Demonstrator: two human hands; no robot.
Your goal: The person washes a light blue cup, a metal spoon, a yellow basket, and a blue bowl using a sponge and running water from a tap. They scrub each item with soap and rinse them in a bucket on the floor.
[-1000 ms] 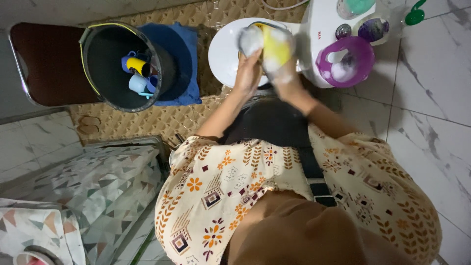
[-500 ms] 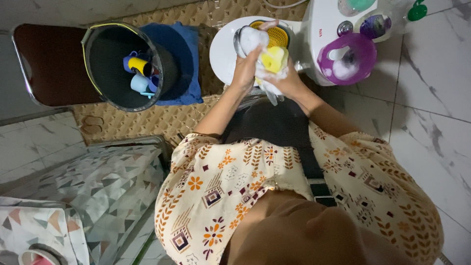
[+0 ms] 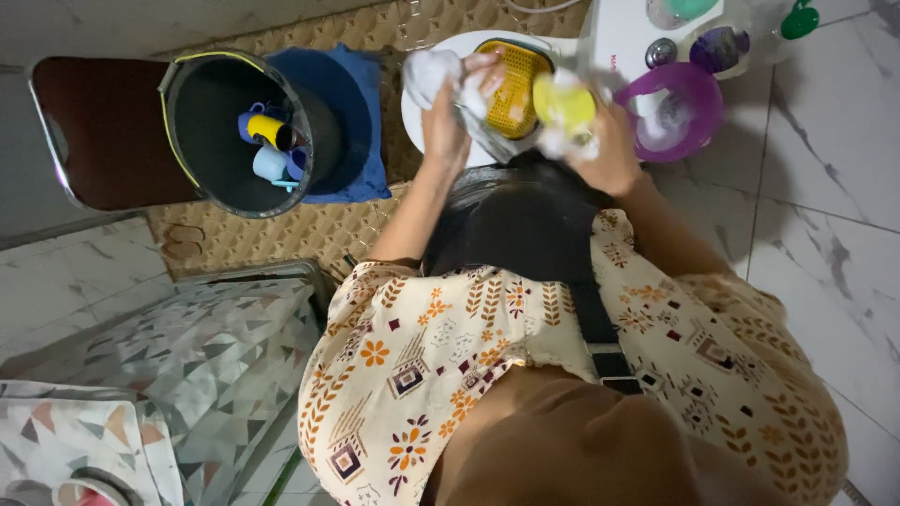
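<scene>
Fingers of the left hand (image 3: 448,117) clasp a sudsy glass (image 3: 480,122); right hand (image 3: 600,155) grips a yellow sponge (image 3: 562,105).

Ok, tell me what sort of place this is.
Probably a home washing-up spot on a tiled floor, perhaps a bathroom or back kitchen. Marble-look floor tiles, a dark bucket holding small cups, a purple bowl of suds, and the right hand gripping a soapy yellow sponge suggest it.
</scene>
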